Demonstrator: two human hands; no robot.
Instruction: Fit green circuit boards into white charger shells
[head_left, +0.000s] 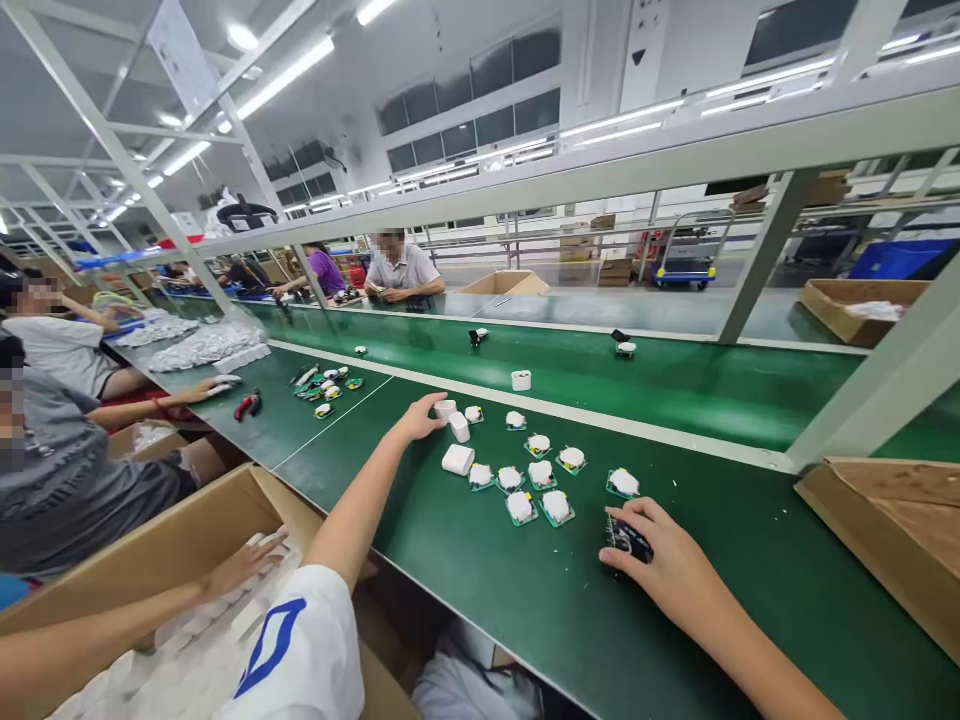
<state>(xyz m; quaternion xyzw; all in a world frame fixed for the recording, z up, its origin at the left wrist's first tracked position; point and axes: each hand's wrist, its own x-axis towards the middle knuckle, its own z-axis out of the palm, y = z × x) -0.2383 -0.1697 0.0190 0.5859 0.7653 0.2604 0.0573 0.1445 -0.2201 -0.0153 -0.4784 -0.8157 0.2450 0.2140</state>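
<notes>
My left hand (421, 418) reaches across the green bench and has its fingers on a white plastic case (445, 411). Beside it lie a second white case (460, 427) and a third one (457, 460). My right hand (637, 540) grips a black part with a circuit board (628, 537) between thumb and fingers, just above the bench. Between my hands lie several small green boards topped with white pads, such as one board (556, 507) near the front and another board (622, 483) just beyond my right hand.
A conveyor (570, 385) with a white case and black parts runs behind the bench's pale strip. Cardboard boxes stand at lower left (300, 505) and right (892, 540). A person's hand (244, 565) rests in the left box. Coworkers sit along the left; metal posts frame the conveyor.
</notes>
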